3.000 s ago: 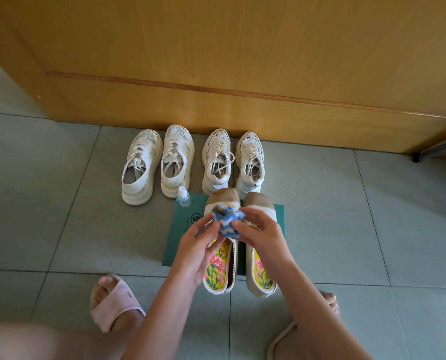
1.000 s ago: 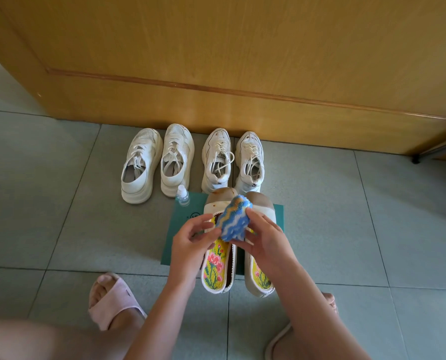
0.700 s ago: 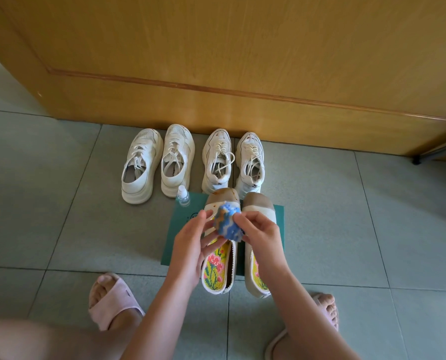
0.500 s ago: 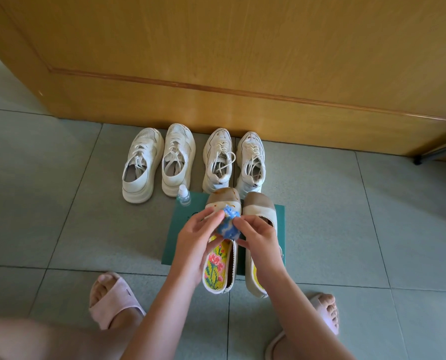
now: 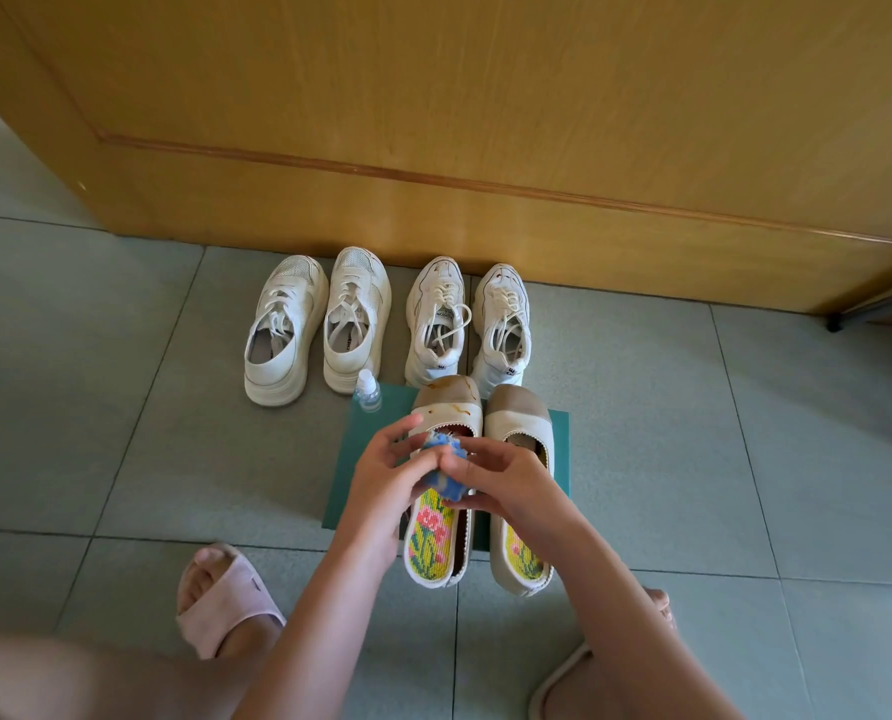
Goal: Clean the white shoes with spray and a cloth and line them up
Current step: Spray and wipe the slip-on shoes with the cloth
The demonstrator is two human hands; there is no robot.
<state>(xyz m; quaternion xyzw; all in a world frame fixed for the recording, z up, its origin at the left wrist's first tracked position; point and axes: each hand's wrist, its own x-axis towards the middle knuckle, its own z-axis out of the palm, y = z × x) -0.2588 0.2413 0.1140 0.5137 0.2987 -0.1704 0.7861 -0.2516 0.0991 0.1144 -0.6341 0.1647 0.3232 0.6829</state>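
Note:
A crumpled blue and white cloth [image 5: 444, 470] is held between my left hand [image 5: 381, 478] and my right hand [image 5: 506, 483], just above two cream slip-on shoes. The left slip-on [image 5: 446, 407] has brown stains on its toe; the right slip-on [image 5: 519, 423] lies beside it. Both rest on a green mat [image 5: 360, 459]. A small clear spray bottle [image 5: 367, 390] stands at the mat's far left corner. Two pairs of white sneakers stand in a row by the door: one pair [image 5: 319, 330] on the left, the other pair [image 5: 467, 324] on the right.
A wooden door [image 5: 459, 122] closes off the far side. Grey floor tiles [image 5: 693, 433] spread all around. My feet in pink slippers [image 5: 220, 600] are at the bottom, the right one [image 5: 563, 683] partly hidden by my arm. A dark door stop [image 5: 833, 324] sits far right.
Both hands have kept working the cloth, which was briefly spread flat a second ago and is now bunched small between the fingers. The shoes and the bottle have not moved.

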